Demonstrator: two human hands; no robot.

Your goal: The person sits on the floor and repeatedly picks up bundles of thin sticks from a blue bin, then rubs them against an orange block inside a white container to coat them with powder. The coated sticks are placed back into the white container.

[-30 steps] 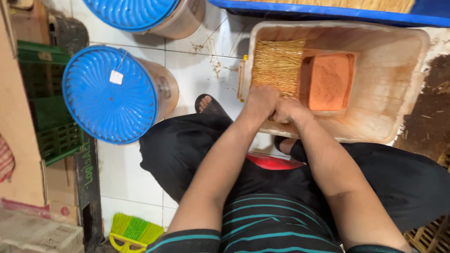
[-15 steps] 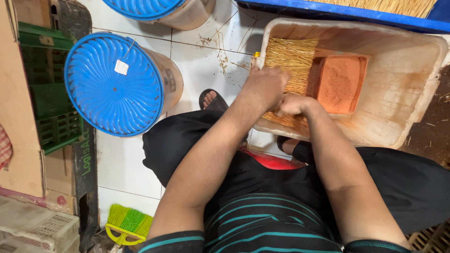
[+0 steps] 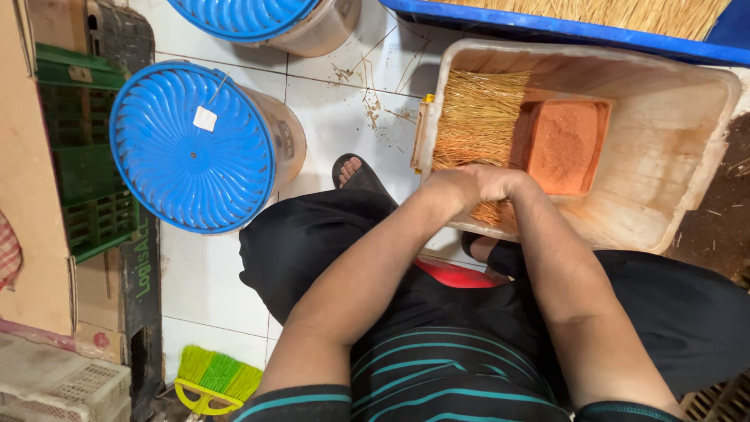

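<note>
A beige plastic tub (image 3: 664,187) sits on the tiled floor in front of me. Inside it lies a bundle of thin straw-coloured sticks (image 3: 478,117) beside a small square tray of orange powder (image 3: 564,144). My left hand (image 3: 449,187) and my right hand (image 3: 496,184) are pressed together at the near end of the bundle, fingers closed around the sticks. The stick ends poke out below my hands, over the tub's near wall.
Two buckets with blue ribbed lids stand on the left, one (image 3: 191,148) near my knee and another (image 3: 258,19) farther back. Green crates (image 3: 78,156), a cardboard box, a green-yellow brush (image 3: 215,379) and a blue tray of sticks (image 3: 594,16) surround me.
My left hand moved forward onto the sticks, then pulled back to join my right hand at the bundle's near end. The camera shifted slightly.
</note>
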